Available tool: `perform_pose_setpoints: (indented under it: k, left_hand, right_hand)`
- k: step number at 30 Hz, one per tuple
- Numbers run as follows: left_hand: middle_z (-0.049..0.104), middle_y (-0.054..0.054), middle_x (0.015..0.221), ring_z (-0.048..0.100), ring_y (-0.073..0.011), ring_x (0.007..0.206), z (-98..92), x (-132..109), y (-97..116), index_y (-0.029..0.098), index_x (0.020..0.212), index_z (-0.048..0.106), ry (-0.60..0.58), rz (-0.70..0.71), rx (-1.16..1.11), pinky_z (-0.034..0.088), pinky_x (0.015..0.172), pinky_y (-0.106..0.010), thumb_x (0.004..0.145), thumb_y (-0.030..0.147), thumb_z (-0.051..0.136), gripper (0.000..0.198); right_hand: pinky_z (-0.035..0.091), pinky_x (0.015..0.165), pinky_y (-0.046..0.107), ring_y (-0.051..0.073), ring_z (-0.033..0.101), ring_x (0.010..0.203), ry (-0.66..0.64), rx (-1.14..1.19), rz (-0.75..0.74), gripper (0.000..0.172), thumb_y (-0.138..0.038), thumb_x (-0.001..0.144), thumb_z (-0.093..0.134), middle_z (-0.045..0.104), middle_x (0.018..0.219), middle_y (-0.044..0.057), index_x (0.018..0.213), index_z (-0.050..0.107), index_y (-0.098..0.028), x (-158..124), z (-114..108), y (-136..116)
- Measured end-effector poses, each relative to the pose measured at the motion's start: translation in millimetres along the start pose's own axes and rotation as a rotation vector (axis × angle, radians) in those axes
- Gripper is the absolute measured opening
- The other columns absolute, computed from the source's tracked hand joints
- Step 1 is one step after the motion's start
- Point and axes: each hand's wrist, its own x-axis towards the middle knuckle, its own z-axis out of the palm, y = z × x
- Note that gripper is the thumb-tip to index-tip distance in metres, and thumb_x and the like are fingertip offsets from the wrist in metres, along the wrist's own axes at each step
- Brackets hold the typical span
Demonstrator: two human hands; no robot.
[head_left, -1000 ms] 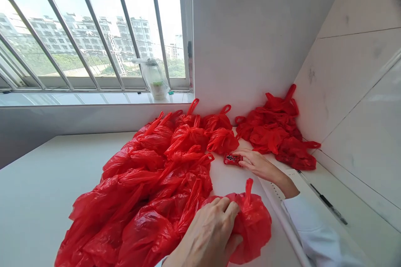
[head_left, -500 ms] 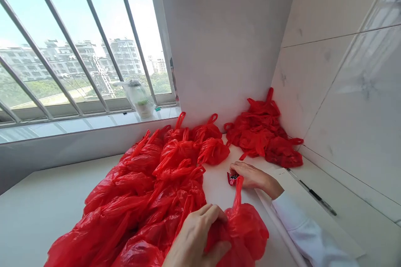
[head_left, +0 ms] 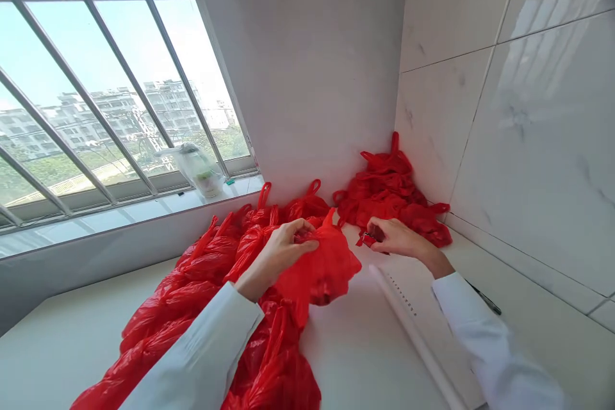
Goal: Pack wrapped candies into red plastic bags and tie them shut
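Observation:
My left hand (head_left: 288,246) pinches the upper part of a red plastic bag (head_left: 324,262), which hangs over the white tabletop with something dark at its bottom. To its right, my right hand (head_left: 391,237) has its fingers closed on a small red packet (head_left: 368,239) with dark and white print. Many tied red bags (head_left: 211,262) lie heaped on the left and run beneath my left forearm. Behind my right hand, a pile of red bags (head_left: 384,189) fills the corner by the wall.
A notebook (head_left: 432,314) with a rolled edge lies at the right, beside a black pen (head_left: 485,298) partly behind my right sleeve. On the windowsill (head_left: 158,206) stands a clear plastic container (head_left: 204,173) before the barred window. Tiled wall bounds the right.
My left hand has moved up and forward, lifting the red bag off the front of the table. My right hand has raised the small packet slightly. The view has shifted right.

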Motion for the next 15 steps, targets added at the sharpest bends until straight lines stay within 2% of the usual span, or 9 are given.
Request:
perform_pose_setpoints:
  k: [3,5,8,10,11,13,15]
  left_hand:
    - [0.065,-0.004,0.098,0.063,-0.0166,0.083,13.7,22,-9,0.014,0.103,0.062,-0.008,0.0,0.188,0.054,0.075,-0.035,0.091,0.032,0.061,0.022]
    - [0.062,-0.008,0.112,0.062,-0.0218,0.097,29.4,24,-4,0.015,0.115,0.059,0.062,0.006,0.323,0.054,0.082,-0.042,0.092,0.029,0.059,0.026]
    - [0.047,-0.018,0.138,0.046,-0.0323,0.127,59.9,12,18,0.017,0.134,0.046,0.129,0.158,0.489,0.048,0.094,-0.051,0.095,0.014,0.047,0.04]
    - [0.043,-0.011,0.146,0.027,-0.0323,0.142,83.1,3,28,0.026,0.129,0.053,0.058,0.353,0.583,0.035,0.108,-0.056,0.093,0.021,0.053,0.036]
    - [0.045,-0.008,0.145,0.023,-0.0324,0.144,94.7,0,28,0.027,0.123,0.057,0.01,0.431,0.629,0.028,0.113,-0.06,0.09,0.028,0.06,0.033]
    - [0.047,-0.011,0.145,0.025,-0.0348,0.143,114.6,-1,19,0.023,0.119,0.061,-0.054,0.494,0.723,0.024,0.114,-0.063,0.083,0.029,0.071,0.038]
    - [0.051,-0.013,0.141,0.034,-0.0346,0.14,126.5,3,0,0.019,0.117,0.063,-0.07,0.484,0.809,0.028,0.113,-0.061,0.081,0.017,0.071,0.037]
  right_hand:
    - [0.04,0.054,0.024,0.015,0.058,0.07,0.061,0.005,0.043,0.015,-0.021,0.076,0.057,0.065,0.082,0.0,0.091,0.055,-0.022,-15,-28,5]
    - [0.041,0.058,0.025,0.016,0.06,0.078,0.093,0.001,0.056,0.018,-0.023,0.075,0.058,0.067,0.091,0.001,0.092,0.056,-0.023,-24,-44,2]
    - [0.041,0.058,0.024,0.016,0.061,0.08,0.085,0.019,0.056,0.016,-0.026,0.075,0.057,0.067,0.096,0.0,0.091,0.056,-0.025,-36,-58,-8]
    - [0.041,0.056,0.023,0.015,0.061,0.077,0.049,0.042,0.047,0.014,-0.028,0.076,0.056,0.067,0.093,-0.001,0.089,0.057,-0.026,-41,-61,-16]
    - [0.042,0.055,0.023,0.015,0.061,0.077,0.031,0.051,0.045,0.013,-0.029,0.077,0.056,0.067,0.092,-0.002,0.089,0.057,-0.026,-42,-62,-20]
    - [0.042,0.055,0.023,0.015,0.061,0.079,0.0,0.056,0.056,0.014,-0.03,0.076,0.057,0.067,0.093,-0.001,0.09,0.057,-0.026,-45,-62,-26]
    - [0.042,0.055,0.023,0.016,0.061,0.08,-0.026,0.046,0.079,0.017,-0.028,0.074,0.057,0.067,0.095,0.0,0.092,0.058,-0.026,-46,-62,-29]
